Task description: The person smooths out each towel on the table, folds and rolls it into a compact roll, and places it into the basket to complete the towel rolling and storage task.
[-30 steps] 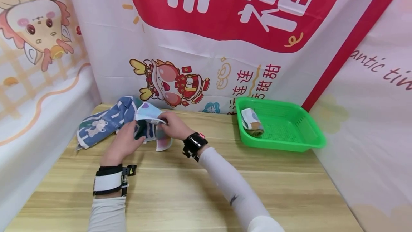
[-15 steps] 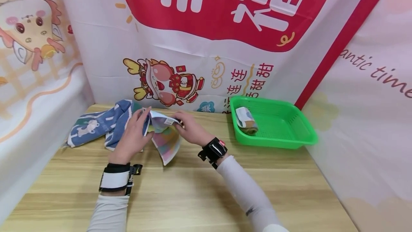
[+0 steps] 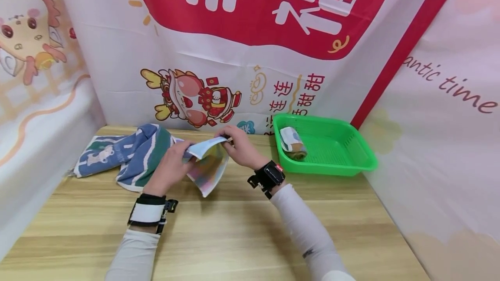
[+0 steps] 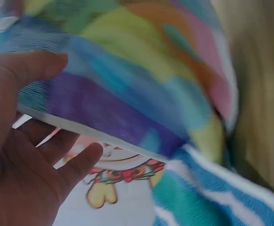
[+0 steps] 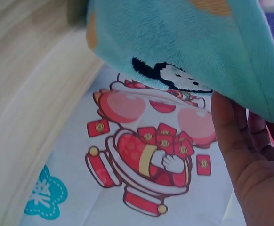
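Observation:
A small multicoloured towel [image 3: 208, 170] hangs above the table between both hands. My left hand [image 3: 172, 166] pinches its left edge; in the left wrist view the thumb lies over the cloth [image 4: 123, 94] with fingers beneath. My right hand [image 3: 243, 150] pinches the right upper edge. From the right wrist, the towel's teal side [image 5: 184, 37] shows a black-and-white animal figure. Left of my left hand, a blue, green and white striped towel [image 3: 146, 155] lies crumpled on the table. My left hand partly hides it.
A green plastic basket [image 3: 332, 169] stands at the back right of the wooden table [image 3: 242, 237], with a rolled towel [image 3: 294, 143] at its left end. Printed cloth walls [image 3: 218, 47] enclose the table at the back and sides.
Both hands have lifted the multicoloured towel away from the striped towel and moved it right, stretching its top edge between them. The striped towel now lies apart, more exposed. The head view has shifted slightly.

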Action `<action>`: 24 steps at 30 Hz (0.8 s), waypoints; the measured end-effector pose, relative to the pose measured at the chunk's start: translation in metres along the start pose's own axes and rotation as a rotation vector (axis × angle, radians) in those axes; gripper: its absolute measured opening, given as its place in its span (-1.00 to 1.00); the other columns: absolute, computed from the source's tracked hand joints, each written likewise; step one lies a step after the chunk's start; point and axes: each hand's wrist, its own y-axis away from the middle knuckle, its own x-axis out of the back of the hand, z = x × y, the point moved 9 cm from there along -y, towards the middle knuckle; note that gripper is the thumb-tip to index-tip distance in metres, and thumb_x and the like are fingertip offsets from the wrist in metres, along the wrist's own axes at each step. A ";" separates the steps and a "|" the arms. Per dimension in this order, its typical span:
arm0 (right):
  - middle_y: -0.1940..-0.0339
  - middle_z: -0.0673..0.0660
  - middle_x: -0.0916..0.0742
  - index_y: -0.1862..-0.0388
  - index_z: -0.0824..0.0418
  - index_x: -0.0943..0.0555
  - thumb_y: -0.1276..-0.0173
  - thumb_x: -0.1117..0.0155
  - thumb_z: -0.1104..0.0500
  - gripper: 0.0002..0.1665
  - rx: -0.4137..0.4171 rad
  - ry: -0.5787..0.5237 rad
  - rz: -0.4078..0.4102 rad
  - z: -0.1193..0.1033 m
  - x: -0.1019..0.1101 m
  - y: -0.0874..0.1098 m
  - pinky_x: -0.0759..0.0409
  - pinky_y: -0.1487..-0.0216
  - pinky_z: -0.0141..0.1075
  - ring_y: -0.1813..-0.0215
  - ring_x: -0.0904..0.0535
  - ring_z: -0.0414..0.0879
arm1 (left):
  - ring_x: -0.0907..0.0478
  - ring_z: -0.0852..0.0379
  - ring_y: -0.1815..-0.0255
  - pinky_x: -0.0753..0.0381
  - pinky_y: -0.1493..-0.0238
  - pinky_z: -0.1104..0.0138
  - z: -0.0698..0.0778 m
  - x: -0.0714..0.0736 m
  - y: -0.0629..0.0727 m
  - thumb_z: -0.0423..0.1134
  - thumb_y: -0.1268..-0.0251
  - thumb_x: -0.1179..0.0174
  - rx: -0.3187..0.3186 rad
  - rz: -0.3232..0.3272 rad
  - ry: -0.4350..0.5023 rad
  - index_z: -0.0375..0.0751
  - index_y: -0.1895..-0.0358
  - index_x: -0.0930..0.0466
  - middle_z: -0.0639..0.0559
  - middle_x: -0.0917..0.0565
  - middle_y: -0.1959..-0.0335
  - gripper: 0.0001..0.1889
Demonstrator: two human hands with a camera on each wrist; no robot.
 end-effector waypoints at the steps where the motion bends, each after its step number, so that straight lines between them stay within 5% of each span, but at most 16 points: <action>1: 0.06 0.15 -0.65 0.06 0.27 -0.63 -0.47 -0.16 0.42 -0.82 0.000 0.003 0.011 0.000 0.005 0.000 -0.62 0.13 -0.41 0.05 -0.56 -0.08 | -0.57 -0.26 -0.12 -0.52 -0.19 -0.16 -0.002 -0.004 -0.003 -0.48 -0.26 -0.31 0.001 -0.013 0.001 -0.32 -0.11 -0.58 -0.29 -0.66 -0.06 -0.65; 6: 0.08 0.14 -0.65 0.07 0.27 -0.63 -0.49 -0.14 0.41 -0.84 -0.005 0.021 0.058 0.003 0.027 0.002 -0.59 0.10 -0.37 0.07 -0.55 -0.09 | -0.60 -0.26 -0.07 -0.54 -0.15 -0.16 -0.012 -0.014 -0.018 -0.45 -0.28 -0.32 -0.022 -0.032 -0.056 -0.32 -0.07 -0.66 -0.29 -0.69 -0.01 -0.70; 14: 0.14 0.16 -0.64 0.09 0.28 -0.63 -0.51 -0.11 0.37 -0.85 -0.078 0.073 0.109 0.023 0.057 0.012 -0.43 0.12 -0.25 0.18 -0.47 -0.05 | -0.67 -0.26 0.08 -0.58 0.04 -0.12 -0.032 -0.009 -0.037 -0.51 -0.37 -0.16 0.018 0.037 -0.039 -0.36 0.02 -0.67 -0.32 -0.73 0.11 -0.80; 17: 0.26 0.18 -0.60 0.14 0.28 -0.62 -0.51 -0.11 0.36 -0.87 -0.147 0.089 0.120 0.042 0.059 0.017 -0.32 0.17 -0.23 0.27 -0.40 -0.03 | -0.65 -0.24 0.12 -0.56 0.09 -0.07 -0.022 -0.001 -0.048 -0.53 -0.38 -0.11 -0.017 0.098 -0.024 -0.39 0.04 -0.67 -0.32 -0.71 0.13 -0.80; 20: 0.28 0.19 -0.64 0.10 0.31 -0.62 -0.43 -0.22 0.36 -0.89 -0.206 0.080 0.107 0.059 0.052 0.018 -0.41 0.19 -0.30 0.29 -0.48 -0.05 | -0.62 -0.25 0.09 -0.56 0.07 -0.07 -0.003 0.009 -0.059 -0.60 -0.33 -0.06 -0.062 0.150 0.006 -0.41 0.07 -0.66 -0.33 -0.68 0.10 -0.77; 24: 0.04 0.18 -0.74 -0.12 0.30 -0.61 -0.21 -0.49 0.31 -0.52 -0.224 0.065 0.060 0.060 0.033 0.009 -0.63 -0.03 -0.28 0.05 -0.66 -0.03 | -0.60 -0.28 -0.02 -0.55 -0.07 -0.12 0.021 0.024 -0.074 -0.65 -0.27 -0.02 -0.083 0.188 0.019 -0.41 0.10 -0.67 -0.32 -0.67 0.07 -0.73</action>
